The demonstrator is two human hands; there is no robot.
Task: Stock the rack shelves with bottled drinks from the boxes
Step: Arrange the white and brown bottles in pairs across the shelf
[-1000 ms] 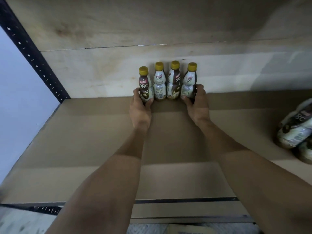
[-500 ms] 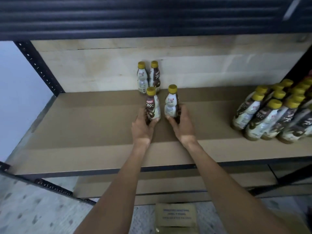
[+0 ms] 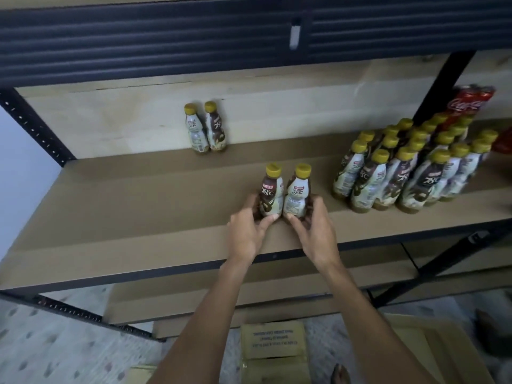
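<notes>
Two yellow-capped coffee bottles stand side by side near the front of the brown shelf (image 3: pixel 138 206). My left hand (image 3: pixel 245 231) grips the left bottle (image 3: pixel 271 194) low down. My right hand (image 3: pixel 313 228) grips the right bottle (image 3: pixel 297 195) the same way. Both bottles are upright and touch each other. Two more bottles of the same kind (image 3: pixel 205 128) stand against the wooden back wall, apart from my hands.
A dense group of the same bottles (image 3: pixel 410 167) fills the shelf's right side, with red cola bottles (image 3: pixel 468 103) behind it. A black rack post (image 3: pixel 440 87) rises at the right. A dark shelf edge (image 3: pixel 194 37) hangs above. Cardboard boxes (image 3: pixel 274 347) lie on the floor below.
Both hands drew two of the four bottles from the back wall toward the shelf front and to the right. My view pulled back, showing more of the rack.
</notes>
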